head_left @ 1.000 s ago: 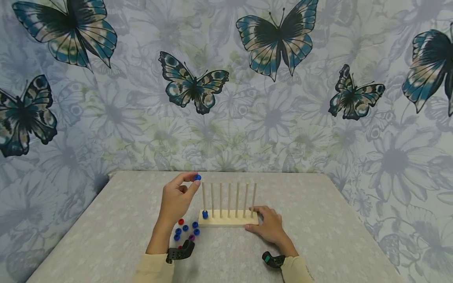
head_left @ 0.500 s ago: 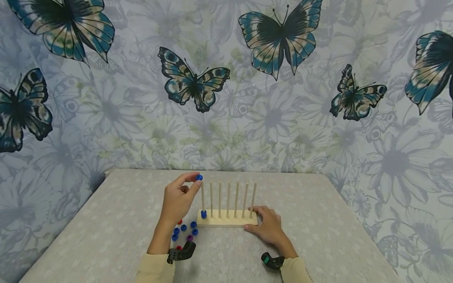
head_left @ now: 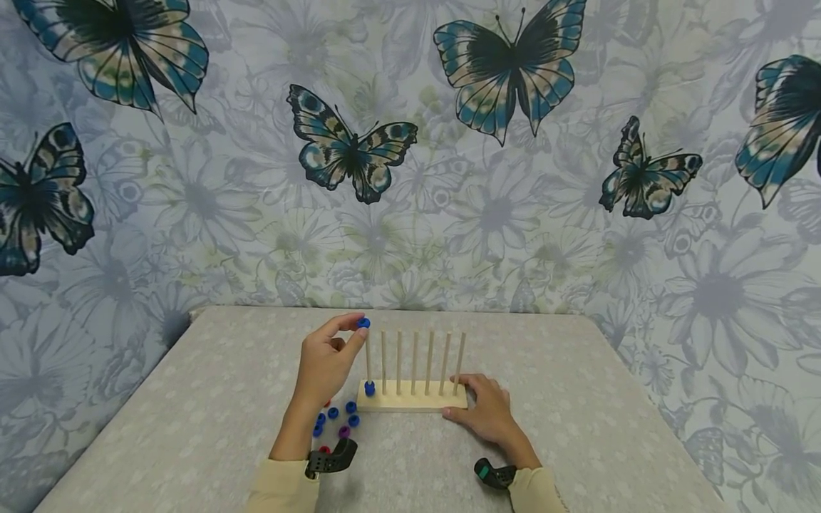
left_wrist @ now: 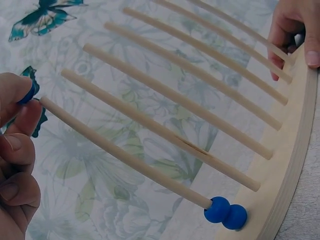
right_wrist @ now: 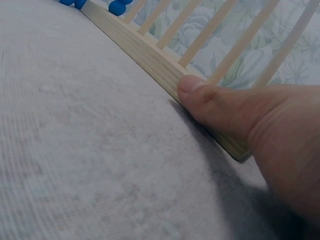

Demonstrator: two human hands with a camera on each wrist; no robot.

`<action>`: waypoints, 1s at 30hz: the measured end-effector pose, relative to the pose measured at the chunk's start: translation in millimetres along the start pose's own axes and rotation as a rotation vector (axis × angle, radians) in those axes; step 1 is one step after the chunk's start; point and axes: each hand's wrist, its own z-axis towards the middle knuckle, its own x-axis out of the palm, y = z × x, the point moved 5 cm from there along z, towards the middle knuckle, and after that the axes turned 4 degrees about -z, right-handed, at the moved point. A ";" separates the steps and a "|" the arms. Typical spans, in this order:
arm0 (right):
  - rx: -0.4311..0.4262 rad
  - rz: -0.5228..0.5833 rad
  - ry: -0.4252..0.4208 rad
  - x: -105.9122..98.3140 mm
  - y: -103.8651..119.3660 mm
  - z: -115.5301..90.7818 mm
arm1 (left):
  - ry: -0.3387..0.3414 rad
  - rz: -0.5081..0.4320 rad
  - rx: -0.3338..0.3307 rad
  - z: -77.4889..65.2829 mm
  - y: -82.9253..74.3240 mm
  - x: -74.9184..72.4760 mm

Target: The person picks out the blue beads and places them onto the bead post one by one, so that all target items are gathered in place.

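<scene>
My left hand (head_left: 323, 361) pinches a blue bead (head_left: 363, 323) between thumb and forefinger, right at the top of the leftmost peg (left_wrist: 125, 152). In the left wrist view the bead (left_wrist: 29, 94) is mostly covered by the fingertips, close to the peg's tip. Two blue beads (left_wrist: 226, 213) sit stacked at the foot of that same peg. The wooden base (head_left: 410, 402) carries a row of several upright pegs, the others bare. My right hand (head_left: 484, 406) grips the base's right end, its thumb (right_wrist: 200, 92) against the front edge.
Several loose blue beads (head_left: 333, 412) lie on the table left of the base, with a purple bead (head_left: 344, 432) and red beads (head_left: 324, 449) partly hidden by the left wrist. A patterned cloth covers the table (head_left: 577, 399); a butterfly-print wall (head_left: 410, 249) stands behind it.
My left hand has shifted slightly right, bringing the blue bead from beside the leftmost peg to over its tip. The right hand keeps its hold on the base. The head view tilted slightly.
</scene>
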 end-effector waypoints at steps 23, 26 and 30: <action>-0.019 0.009 -0.009 -0.5 -0.8 -2.5 | -0.006 0.061 -0.009 -1.0 4.5 4.3; -0.014 0.015 -0.009 -0.5 -1.3 -2.0 | -0.003 0.069 -0.011 -1.1 4.6 4.3; -0.010 0.014 -0.010 0.4 -2.6 -1.6 | 0.004 0.085 -0.004 -1.7 3.0 4.7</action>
